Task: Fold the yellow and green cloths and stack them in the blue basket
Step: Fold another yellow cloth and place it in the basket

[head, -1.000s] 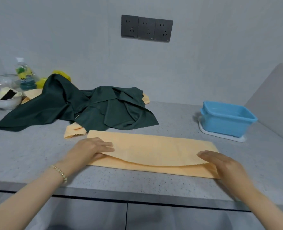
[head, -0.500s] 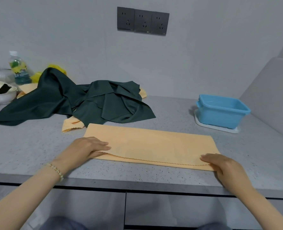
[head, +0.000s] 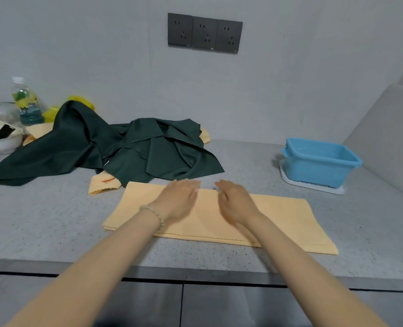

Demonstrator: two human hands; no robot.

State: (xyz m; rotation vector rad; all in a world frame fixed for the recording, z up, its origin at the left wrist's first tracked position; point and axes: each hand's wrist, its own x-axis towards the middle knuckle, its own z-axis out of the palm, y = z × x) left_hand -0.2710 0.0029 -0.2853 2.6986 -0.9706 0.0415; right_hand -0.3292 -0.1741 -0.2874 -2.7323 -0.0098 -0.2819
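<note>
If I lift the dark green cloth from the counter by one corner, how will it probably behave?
The dark green cloth lies in soft, crumpled folds, so it is probably floppy and will hang limp. It looks thin with a slight sheen, so likely light and perhaps slippery. It covers part of a crumpled yellow cloth, which might drag along.

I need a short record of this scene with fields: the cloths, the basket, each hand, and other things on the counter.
yellow cloth: folded into a long strip, flat on the counter
green cloths: unfolded heap behind the strip
second yellow cloth: partly under the green heap
blue basket: at right, on a white tray; no cloth visible inside
left hand: fingers straight, rests on the strip's middle
right hand: fingers straight, rests on the strip beside the left hand
far left: bottle, white bowl
</note>
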